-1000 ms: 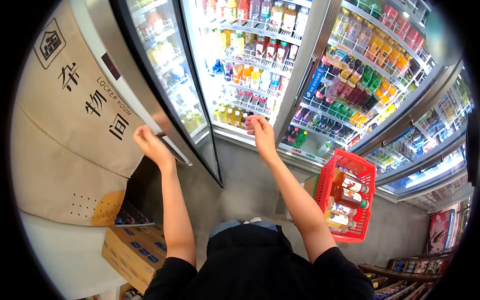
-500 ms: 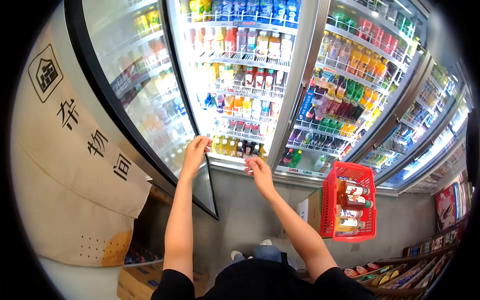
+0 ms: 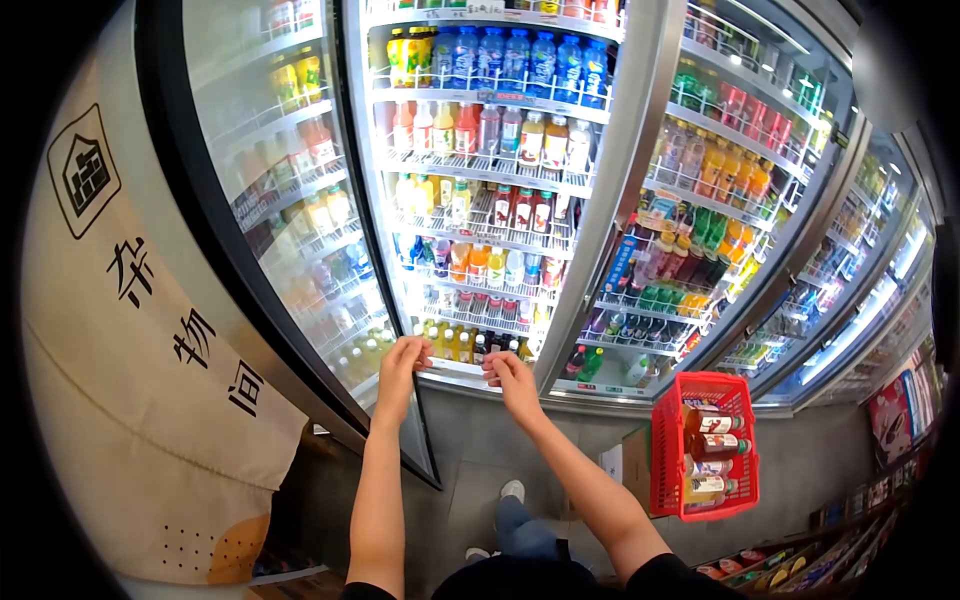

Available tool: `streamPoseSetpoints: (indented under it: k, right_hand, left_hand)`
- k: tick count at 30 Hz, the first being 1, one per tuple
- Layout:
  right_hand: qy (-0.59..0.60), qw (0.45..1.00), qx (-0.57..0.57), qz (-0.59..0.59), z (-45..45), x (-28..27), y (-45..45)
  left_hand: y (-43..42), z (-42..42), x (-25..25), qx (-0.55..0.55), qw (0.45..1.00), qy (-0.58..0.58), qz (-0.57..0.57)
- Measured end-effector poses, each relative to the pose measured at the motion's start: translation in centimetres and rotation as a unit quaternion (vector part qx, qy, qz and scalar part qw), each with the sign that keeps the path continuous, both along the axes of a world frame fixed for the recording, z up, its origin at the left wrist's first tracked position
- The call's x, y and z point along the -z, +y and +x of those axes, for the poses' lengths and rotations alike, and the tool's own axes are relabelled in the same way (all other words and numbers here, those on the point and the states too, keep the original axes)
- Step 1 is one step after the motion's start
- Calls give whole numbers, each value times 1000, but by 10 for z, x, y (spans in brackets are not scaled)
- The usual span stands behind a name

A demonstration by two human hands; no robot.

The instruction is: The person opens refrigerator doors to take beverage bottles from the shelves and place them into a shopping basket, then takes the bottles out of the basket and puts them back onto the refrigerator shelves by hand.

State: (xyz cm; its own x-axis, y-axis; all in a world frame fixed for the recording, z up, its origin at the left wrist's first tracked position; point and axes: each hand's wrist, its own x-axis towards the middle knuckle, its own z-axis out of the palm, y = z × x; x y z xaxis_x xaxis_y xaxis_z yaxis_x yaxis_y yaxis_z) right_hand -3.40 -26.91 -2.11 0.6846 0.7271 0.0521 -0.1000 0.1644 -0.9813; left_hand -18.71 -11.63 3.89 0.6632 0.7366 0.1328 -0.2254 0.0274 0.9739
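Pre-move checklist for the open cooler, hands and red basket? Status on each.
1. Left hand free: ok, nothing visible in it.
2. Right hand free: ok, fingers curled, nothing visible in them.
3. Cooler door open: ok, swung out to the left.
4. Left hand clear of door edge: cannot tell, they overlap in view.
5. Red basket upright: ok, bottles lying inside.
6. Stock depth behind the front blue bottles: cannot tell.

You have one bare left hand (image 3: 400, 366) and one bare right hand (image 3: 512, 380); at right, one red plastic basket (image 3: 667, 455) with at least four labelled drink bottles (image 3: 716, 446); far, at least six blue plastic bottles (image 3: 516, 65); near, two white shoes (image 3: 512, 490).
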Motion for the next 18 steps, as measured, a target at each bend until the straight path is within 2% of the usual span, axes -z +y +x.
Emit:
streamPoseSetpoints:
  k: [1,6,8,18]
  right_hand:
    - [-3,1000,-14,20,4,1,10]
    - [0,999,-48,19,23,-12,56]
    - [-8,998,-62,29,34,-22,73]
    - [-49,993,-79,66,126,-78,109]
  left_hand:
    - [4,-2,7,-8,1000,-24,-5]
    - [18,-7,-5,-56,998,-2,4]
    - [29,8,-10,-92,994,-29,-46]
    - [72,161,-82,-12,998,-50,29]
